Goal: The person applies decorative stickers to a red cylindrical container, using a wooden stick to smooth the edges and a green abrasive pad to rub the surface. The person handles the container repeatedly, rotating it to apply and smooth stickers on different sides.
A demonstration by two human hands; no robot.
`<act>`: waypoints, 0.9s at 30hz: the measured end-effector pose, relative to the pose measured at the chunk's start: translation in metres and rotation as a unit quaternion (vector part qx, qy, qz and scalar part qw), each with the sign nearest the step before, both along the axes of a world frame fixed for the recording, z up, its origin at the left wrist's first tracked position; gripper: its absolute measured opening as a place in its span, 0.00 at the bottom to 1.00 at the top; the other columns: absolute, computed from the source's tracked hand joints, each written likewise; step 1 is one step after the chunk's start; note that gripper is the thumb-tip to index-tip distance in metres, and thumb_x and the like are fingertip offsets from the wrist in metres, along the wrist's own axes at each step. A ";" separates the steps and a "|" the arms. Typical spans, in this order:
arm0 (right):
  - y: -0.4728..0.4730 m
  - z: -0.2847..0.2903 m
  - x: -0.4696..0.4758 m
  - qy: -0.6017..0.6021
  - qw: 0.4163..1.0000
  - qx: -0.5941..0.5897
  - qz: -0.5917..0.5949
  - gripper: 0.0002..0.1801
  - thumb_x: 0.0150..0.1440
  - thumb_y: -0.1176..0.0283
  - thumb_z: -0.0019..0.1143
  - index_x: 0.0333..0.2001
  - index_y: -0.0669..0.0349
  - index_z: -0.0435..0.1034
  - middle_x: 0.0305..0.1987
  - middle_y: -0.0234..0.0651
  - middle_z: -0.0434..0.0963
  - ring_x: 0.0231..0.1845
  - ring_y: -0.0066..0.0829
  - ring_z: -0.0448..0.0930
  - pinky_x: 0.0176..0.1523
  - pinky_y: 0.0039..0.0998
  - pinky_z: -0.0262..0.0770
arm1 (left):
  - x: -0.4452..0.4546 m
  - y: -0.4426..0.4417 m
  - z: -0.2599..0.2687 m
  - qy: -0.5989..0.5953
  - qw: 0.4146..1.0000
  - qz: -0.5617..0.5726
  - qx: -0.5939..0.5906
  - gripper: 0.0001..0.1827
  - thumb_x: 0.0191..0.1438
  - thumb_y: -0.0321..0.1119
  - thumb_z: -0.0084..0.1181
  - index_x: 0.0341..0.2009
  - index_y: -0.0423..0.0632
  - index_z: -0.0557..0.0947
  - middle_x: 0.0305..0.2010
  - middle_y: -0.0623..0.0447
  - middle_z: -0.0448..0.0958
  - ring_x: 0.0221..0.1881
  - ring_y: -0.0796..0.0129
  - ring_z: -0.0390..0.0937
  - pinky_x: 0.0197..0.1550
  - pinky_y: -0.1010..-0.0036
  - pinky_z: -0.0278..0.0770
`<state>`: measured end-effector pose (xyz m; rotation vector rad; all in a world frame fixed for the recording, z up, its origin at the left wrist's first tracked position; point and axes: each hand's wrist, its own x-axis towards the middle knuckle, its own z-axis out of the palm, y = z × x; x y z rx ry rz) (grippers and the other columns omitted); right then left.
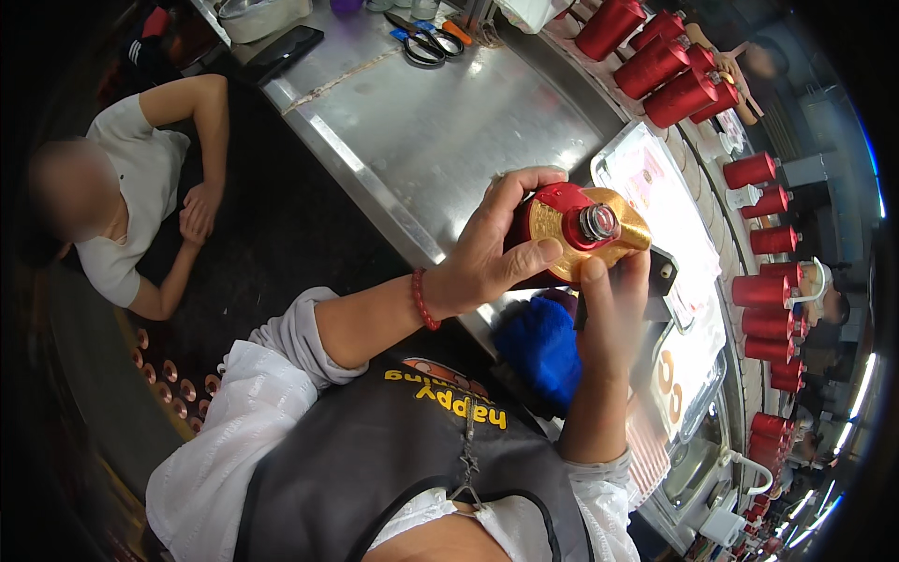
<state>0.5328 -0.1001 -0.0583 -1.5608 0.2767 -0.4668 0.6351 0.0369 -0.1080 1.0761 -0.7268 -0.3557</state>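
Both my hands are on a red glass bottle (558, 196) with a bare, threaded clear neck. My left hand (491, 246) grips its side, the thumb pressing on the shoulder. A gold decal or foil sheet (621, 218) lies around the neck; part of it stands away from the bottle on the right. My right hand (614, 302) pinches the gold piece at its lower edge with thumb and fingers. Below the bottle, a blue cloth (541, 355) lies by the bench edge. A dark block-like fixture (661, 274), partly hidden, sits behind my right hand.
A metal bench (449, 133) carries black-handled scissors (425, 49) and a dark phone (284, 53). Trays with printed sheets (653, 175) stand at the right. Beyond them, a conveyor (709, 190) bears several red bottles (762, 291). Another person (133, 197) sits at the left, hands together.
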 end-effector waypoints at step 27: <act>-0.039 -0.037 0.007 -0.009 0.992 -0.092 -0.080 0.21 0.63 0.64 0.62 0.54 0.64 0.65 0.50 0.33 0.75 0.53 0.24 0.72 0.60 0.28 0.66 | -0.010 -0.050 -0.030 -0.146 0.982 0.115 -0.005 0.37 0.69 0.47 0.46 0.71 0.38 0.50 0.68 0.41 0.61 0.68 0.61 0.63 0.70 0.65 0.57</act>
